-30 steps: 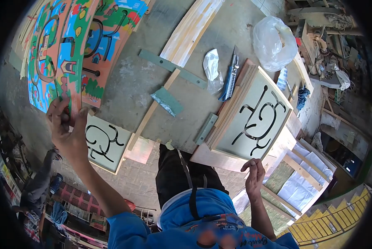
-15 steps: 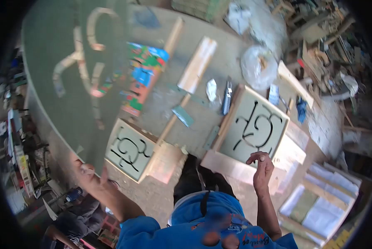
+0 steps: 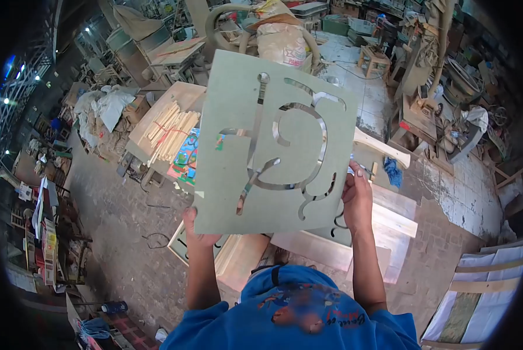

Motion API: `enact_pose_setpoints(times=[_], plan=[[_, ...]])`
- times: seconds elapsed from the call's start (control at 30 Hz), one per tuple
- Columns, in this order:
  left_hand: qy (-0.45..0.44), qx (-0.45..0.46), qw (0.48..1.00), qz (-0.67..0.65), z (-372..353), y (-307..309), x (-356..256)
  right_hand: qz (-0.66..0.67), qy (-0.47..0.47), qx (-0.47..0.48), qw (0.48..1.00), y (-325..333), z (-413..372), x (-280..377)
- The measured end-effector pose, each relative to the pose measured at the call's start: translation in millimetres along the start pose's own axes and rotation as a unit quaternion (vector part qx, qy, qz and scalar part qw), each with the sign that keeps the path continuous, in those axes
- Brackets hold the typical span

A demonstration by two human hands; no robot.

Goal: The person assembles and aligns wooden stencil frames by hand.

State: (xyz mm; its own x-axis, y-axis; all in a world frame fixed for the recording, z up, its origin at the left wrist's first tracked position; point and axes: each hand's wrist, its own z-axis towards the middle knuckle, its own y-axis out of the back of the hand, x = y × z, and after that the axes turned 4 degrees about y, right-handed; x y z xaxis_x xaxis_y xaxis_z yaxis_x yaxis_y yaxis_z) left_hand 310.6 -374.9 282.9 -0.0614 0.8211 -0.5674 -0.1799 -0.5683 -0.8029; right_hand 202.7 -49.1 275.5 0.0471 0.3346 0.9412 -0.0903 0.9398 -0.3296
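Note:
A grey-green panel (image 3: pixel 232 111) with curved, symbol-like cut-outs is held up in front of me, tilted and facing me. My left hand (image 3: pixel 200 227) grips its lower left corner, the fingers mostly behind it. At the right edge, my right hand (image 3: pixel 358 195) is closed on the same panel, thumb at the front. Through the slots, bits of the room show. Below it, a wooden frame (image 3: pixel 177 242) with a dark-marked panel inside sticks out on the left. Part of another marked panel (image 3: pixel 338 233) shows beneath the held one, near my right hand.
A bundle of wooden sticks (image 3: pixel 165 134) lies at the left beside a colourful painted board (image 3: pixel 185 157). To the right are a pale wood piece (image 3: pixel 384 146) and a blue cloth (image 3: pixel 393 171). Sacks (image 3: pixel 282 44) and machines stand farther back.
The cut-out panel has come from the upper left, held by my left hand, to the centre. My right hand has risen from the framed panel and taken its right edge. My view has tilted up.

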Motion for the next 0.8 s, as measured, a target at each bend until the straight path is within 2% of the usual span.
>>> enact_pose_setpoints(times=[0.07,0.17,0.3,0.37,0.4,0.43,0.47,0.5,0.53,0.6,0.63,0.8], plan=[[0.043,-0.020,0.999,-0.001,-5.1,-0.7,15.7,0.038,-0.005,-0.014,0.999,17.7,-18.9,5.0],[0.051,-0.039,0.997,0.052,-2.1,-11.4,41.9,0.105,-0.003,-0.119,0.987,36.8,-39.3,12.8],[0.105,0.008,0.994,0.031,0.8,-13.8,66.4,0.092,0.004,-0.150,0.984,75.1,-59.7,12.9],[0.158,-0.061,0.974,0.152,1.1,-19.5,70.3,0.036,0.017,-0.191,0.981,91.0,-69.2,13.8],[0.172,-0.066,0.971,0.150,3.3,-14.4,74.2,0.035,0.006,-0.203,0.979,102.9,-76.2,9.5],[0.199,-0.045,0.932,0.298,7.2,-4.7,80.4,-0.027,-0.002,-0.215,0.976,118.8,-83.9,2.7],[0.218,-0.021,0.872,0.437,10.0,-5.5,87.2,-0.091,-0.010,-0.220,0.971,128.7,-91.8,-0.9],[0.225,-0.082,0.872,0.427,7.5,-10.7,99.4,-0.070,-0.020,-0.246,0.967,130.5,-98.8,-5.9],[0.232,-0.089,0.872,0.423,6.0,-12.4,112.5,-0.074,-0.030,-0.246,0.966,137.1,-105.7,-13.5],[0.234,-0.097,0.868,0.427,-1.9,-9.2,129.6,-0.121,-0.026,-0.299,0.946,149.2,-125.3,-42.0],[0.219,-0.088,0.871,0.430,-5.3,13.5,143.6,-0.118,-0.028,-0.329,0.937,150.4,-131.7,-54.6],[0.260,-0.069,0.833,0.484,0.0,51.3,166.0,-0.186,-0.074,-0.354,0.914,159.5,-152.8,-95.1]])
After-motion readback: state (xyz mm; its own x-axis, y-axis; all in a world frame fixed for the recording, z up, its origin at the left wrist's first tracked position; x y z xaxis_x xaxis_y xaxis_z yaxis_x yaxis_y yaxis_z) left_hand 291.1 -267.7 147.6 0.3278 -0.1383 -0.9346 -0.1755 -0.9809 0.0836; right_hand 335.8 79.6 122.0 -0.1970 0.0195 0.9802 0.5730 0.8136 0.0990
